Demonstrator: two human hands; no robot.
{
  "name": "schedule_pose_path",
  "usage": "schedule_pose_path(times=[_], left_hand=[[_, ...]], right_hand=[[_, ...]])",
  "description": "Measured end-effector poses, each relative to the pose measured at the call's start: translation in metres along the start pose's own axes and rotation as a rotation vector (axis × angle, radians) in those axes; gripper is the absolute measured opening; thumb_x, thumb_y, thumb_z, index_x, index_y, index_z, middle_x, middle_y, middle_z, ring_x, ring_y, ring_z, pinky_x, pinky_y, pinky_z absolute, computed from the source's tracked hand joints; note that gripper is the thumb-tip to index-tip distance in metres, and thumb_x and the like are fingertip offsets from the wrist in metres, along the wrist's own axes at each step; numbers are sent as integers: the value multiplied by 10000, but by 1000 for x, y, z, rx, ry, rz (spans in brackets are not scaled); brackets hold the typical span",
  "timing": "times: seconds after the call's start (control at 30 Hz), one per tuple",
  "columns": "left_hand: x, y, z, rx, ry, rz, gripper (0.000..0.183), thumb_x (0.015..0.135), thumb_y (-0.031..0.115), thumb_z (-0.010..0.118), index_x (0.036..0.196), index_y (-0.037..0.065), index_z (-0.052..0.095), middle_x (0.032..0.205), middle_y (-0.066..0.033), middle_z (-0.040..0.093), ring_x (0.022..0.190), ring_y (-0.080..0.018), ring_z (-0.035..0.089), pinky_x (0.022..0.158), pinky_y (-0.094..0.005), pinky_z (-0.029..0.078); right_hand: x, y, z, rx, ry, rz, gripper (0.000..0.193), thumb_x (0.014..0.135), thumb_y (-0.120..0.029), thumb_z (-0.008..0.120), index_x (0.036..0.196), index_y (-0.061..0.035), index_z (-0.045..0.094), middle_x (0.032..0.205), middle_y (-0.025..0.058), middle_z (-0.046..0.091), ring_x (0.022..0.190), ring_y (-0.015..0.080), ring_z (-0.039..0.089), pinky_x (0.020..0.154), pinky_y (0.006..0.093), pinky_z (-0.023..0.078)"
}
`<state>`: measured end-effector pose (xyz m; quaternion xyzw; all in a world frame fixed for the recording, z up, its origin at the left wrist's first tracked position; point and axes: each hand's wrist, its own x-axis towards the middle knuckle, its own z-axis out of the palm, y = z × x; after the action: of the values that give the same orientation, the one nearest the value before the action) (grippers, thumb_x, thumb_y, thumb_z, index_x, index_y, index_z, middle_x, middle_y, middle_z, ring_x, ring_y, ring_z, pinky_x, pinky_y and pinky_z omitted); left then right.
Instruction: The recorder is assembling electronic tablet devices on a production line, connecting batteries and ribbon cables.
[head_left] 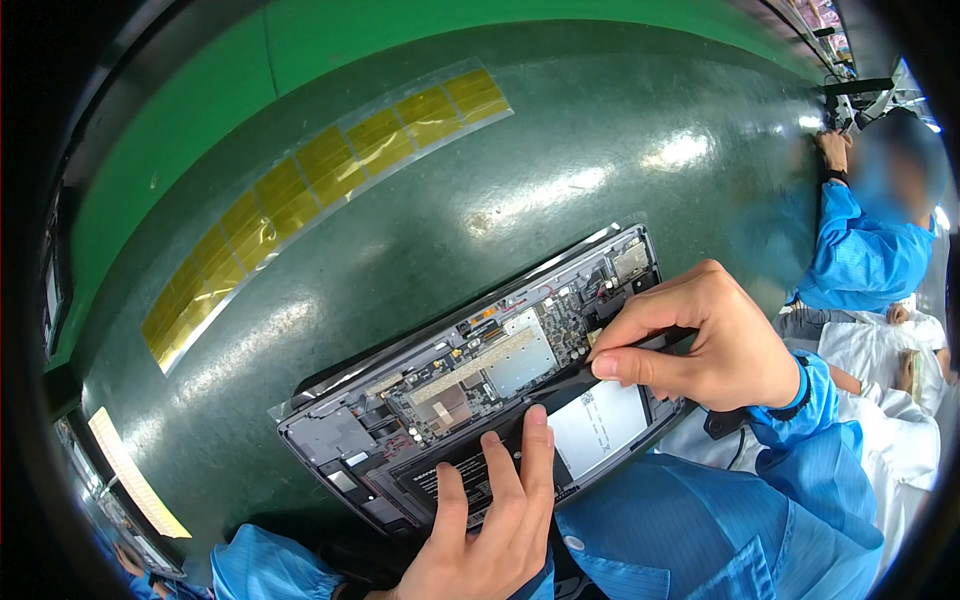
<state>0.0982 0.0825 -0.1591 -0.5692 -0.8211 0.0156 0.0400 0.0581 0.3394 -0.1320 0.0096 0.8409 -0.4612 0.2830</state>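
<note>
An opened laptop base lies slanted on the bench before me, its inside facing up. Along its upper half runs the circuit board, partly covered by silvery shields. The black battery fills the near side, with a white panel on its right part. My left hand has its fingers spread, fingertips resting on the battery. At the board's right end, my right hand pinches with thumb and forefinger. What lies between those fingertips is too small to make out.
A clear sheet with yellow film pieces lies on the green bench beyond the laptop. A pale strip with a yellow end lies at the left edge. To the right sits a co-worker in a blue smock, near some equipment.
</note>
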Motion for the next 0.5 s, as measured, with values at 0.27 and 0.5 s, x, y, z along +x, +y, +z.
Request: schedule_pose_path(times=[0.27,0.5], left_hand=[[0,1,0,-11,-1,-5,345,971,246,546,1172,57,755,1321,-94,692,1065,-187,631,779,-386,552],[1,1,0,-3,0,-3,332,974,244,549,1160,68,760,1314,-94,694,1056,-194,629,768,-395,555]], right_hand=[[-1,3,2,134,-6,103,133,918,-114,760,920,19,759,762,126,733,629,167,700,598,314,540],[-2,12,7,114,36,-24,111,933,-80,757,933,31,762,713,96,708,514,114,638,449,258,469]])
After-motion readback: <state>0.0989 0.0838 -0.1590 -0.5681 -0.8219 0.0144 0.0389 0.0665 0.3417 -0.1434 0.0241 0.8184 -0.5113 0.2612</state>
